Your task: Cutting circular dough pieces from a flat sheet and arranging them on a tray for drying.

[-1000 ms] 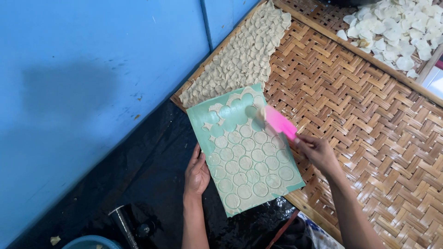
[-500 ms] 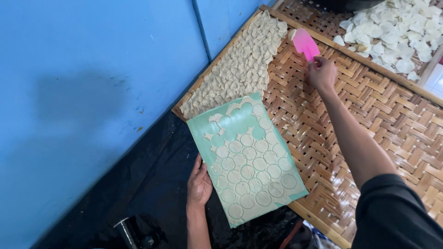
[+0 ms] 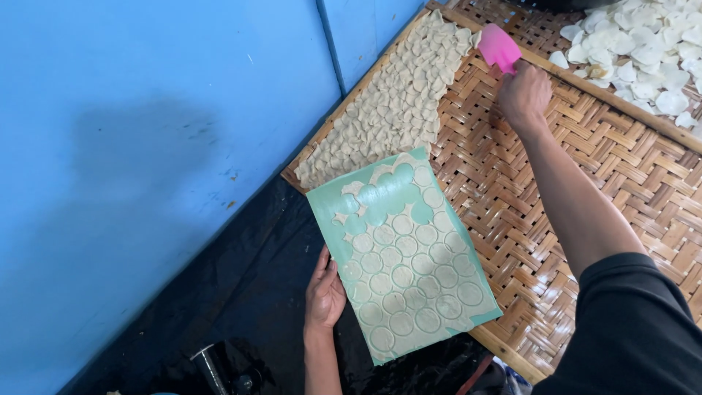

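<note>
We hold a green sheet (image 3: 406,256) covered with rows of thin, pale dough discs (image 3: 402,276). It lies partly on the woven bamboo tray (image 3: 585,146) and partly over the dark ground beside the blue wall (image 3: 146,146).

Handling, as we judge it:
- The sheet looks thin and flexible; support it along a long edge so it does not sag.
- The discs look soft, light and easily torn; lift them from beneath with a flat blade, not with fingertips.

Hands:
- Our left hand (image 3: 325,295) lies flat, fingers extended, against the sheet's left edge, steadying it.
- Our right hand (image 3: 523,92) is closed around the handle of a pink scraper (image 3: 499,47), reaching to the far end of the laid-out dough pieces (image 3: 398,110) on the tray.
</note>
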